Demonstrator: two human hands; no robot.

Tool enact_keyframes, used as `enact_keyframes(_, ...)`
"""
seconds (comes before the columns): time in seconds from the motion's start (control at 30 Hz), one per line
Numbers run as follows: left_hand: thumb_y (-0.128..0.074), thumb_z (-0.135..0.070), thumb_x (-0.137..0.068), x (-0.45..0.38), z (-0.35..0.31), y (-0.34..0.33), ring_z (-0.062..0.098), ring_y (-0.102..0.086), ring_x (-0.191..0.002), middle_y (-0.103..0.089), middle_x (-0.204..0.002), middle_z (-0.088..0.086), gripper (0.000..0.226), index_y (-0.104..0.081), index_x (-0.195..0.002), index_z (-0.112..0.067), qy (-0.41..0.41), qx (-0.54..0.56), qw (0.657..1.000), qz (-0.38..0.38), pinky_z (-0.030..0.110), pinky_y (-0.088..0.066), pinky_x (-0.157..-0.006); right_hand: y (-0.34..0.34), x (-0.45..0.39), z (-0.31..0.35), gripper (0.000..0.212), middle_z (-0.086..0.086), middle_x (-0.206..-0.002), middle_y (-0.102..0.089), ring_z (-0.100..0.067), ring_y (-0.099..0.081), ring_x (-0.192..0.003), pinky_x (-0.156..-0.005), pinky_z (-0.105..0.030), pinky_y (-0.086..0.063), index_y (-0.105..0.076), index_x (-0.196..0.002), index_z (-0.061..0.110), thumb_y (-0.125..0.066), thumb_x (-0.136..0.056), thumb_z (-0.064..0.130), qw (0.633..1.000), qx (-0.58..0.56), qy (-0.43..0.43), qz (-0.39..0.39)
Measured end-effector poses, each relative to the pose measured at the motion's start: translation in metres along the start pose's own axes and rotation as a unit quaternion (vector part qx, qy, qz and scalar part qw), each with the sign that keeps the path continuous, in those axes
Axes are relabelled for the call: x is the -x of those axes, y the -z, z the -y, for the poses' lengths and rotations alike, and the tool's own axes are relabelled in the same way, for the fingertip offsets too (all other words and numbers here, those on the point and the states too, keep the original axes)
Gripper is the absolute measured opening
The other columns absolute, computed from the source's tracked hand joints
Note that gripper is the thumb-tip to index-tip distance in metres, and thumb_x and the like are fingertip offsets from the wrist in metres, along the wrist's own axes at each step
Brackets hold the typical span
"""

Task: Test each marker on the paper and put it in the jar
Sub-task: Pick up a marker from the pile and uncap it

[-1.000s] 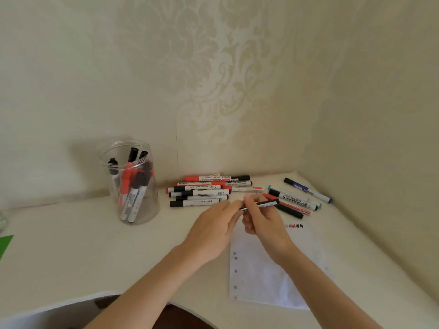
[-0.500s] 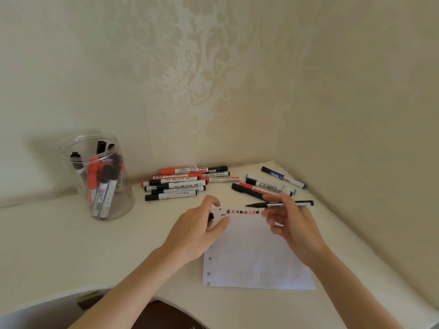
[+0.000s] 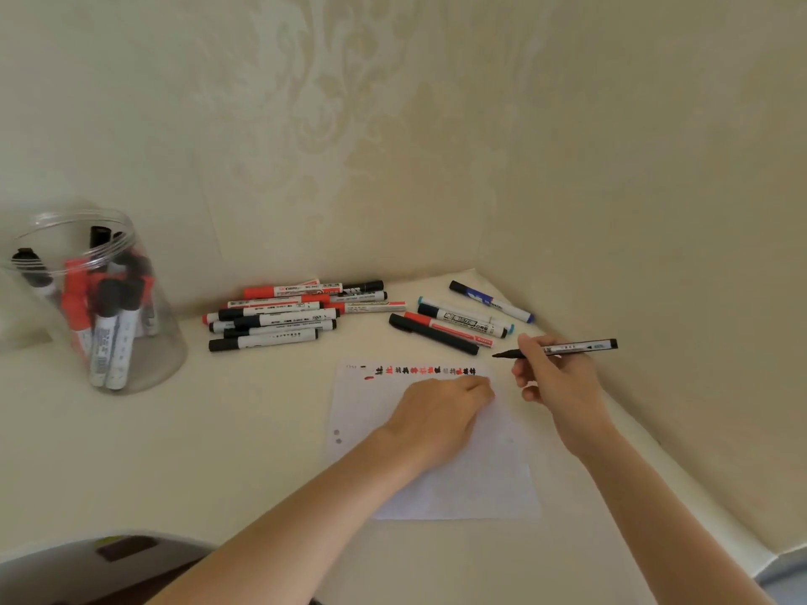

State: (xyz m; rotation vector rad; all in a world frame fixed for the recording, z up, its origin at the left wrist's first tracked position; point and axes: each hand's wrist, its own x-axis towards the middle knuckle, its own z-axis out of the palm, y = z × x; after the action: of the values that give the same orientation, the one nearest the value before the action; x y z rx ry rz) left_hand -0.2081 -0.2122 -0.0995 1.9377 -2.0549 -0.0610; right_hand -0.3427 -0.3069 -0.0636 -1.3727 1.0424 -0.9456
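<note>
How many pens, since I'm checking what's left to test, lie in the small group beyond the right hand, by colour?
Black pen: 1
Red pen: 1
White marker with teal ends: 1
Blue marker: 1
Total: 4

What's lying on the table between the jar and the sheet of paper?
In the head view, a pile of capped red and black markers lies toward the wall between the jar and the paper; nearer the person that stretch is bare table.
</note>
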Motion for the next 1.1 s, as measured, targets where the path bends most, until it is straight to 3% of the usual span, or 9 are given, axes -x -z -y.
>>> enact_keyframes(0.17, -0.041, -0.013, -0.097, 0.006, 0.009, -0.005, 0.026, -0.060, -0.113, -0.039, -0.152, -0.009, 0.041, -0.052, -0.135, -0.022, -0.019, -0.022, 0.999, -0.024, 0.037, -0.050, -0.078, -0.007, -0.015, -0.010, 0.020, -0.007, -0.060, -0.065, -0.017, -0.056, -0.052, -0.048, -0.026, -0.048, -0.064, -0.083, 0.010, -0.058, -0.099, 0.019, 0.999, 0.029, -0.010, 0.016)
enact_keyframes(0.3, -0.041, -0.020, -0.084, 0.020, 0.022, -0.014, 0.020, -0.070, -0.072, -0.060, -0.132, -0.011, 0.039, -0.067, -0.113, -0.026, -0.038, -0.004, 0.995, -0.088, 0.028, -0.053, -0.052, -0.020, -0.025, -0.016, 0.020, -0.011, -0.063, -0.069, -0.018, -0.061, -0.051, -0.050, -0.026, -0.053, -0.064, -0.086, 0.005, -0.060, -0.099, 0.020, 0.999, 0.024, -0.006, 0.045)
enact_keyframes(0.37, -0.039, -0.023, -0.081, 0.021, 0.024, -0.018, 0.015, -0.068, -0.062, -0.063, -0.127, -0.013, 0.039, -0.068, -0.106, -0.028, -0.040, 0.001, 0.994, -0.101, 0.025, -0.050, -0.046, -0.021, -0.029, -0.021, 0.020, -0.008, -0.059, -0.068, -0.018, -0.059, -0.049, -0.049, -0.026, -0.050, -0.062, -0.085, 0.006, -0.066, -0.096, 0.022, 0.997, 0.060, 0.019, 0.052)
enact_keyframes(0.5, -0.039, -0.022, -0.081, 0.015, 0.023, -0.016, 0.018, -0.065, -0.060, -0.062, -0.126, -0.014, 0.035, -0.067, -0.101, -0.027, -0.034, 0.003, 0.992, -0.120, 0.026, -0.047, -0.043, -0.023, -0.033, -0.023, 0.028, -0.004, -0.056, -0.067, -0.018, -0.056, -0.047, -0.051, -0.030, -0.048, -0.058, -0.073, 0.012, -0.067, -0.094, 0.027, 0.988, 0.130, 0.043, 0.069)
enact_keyframes(0.67, -0.039, -0.021, -0.079, 0.013, 0.021, -0.011, 0.015, -0.065, -0.061, -0.067, -0.120, -0.015, 0.035, -0.068, -0.097, -0.028, -0.032, 0.003, 0.991, -0.128, 0.020, -0.038, -0.042, -0.027, -0.029, -0.026, 0.029, -0.006, -0.061, -0.073, -0.021, -0.068, -0.050, -0.059, -0.029, -0.056, -0.062, -0.065, 0.014, -0.070, -0.092, 0.020, 0.983, 0.157, 0.054, 0.076)
enact_keyframes(1.1, -0.039, -0.024, -0.078, 0.015, 0.023, -0.014, 0.011, -0.063, -0.056, -0.066, -0.122, -0.018, 0.032, -0.069, -0.090, -0.028, -0.022, -0.009, 0.989, -0.143, 0.016, -0.027, -0.046, -0.025, -0.030, -0.026, 0.019, -0.007, -0.059, -0.070, -0.018, -0.063, -0.043, -0.051, -0.029, -0.052, -0.062, -0.076, 0.004, -0.071, -0.089, 0.015, 0.981, 0.175, 0.046, 0.068)
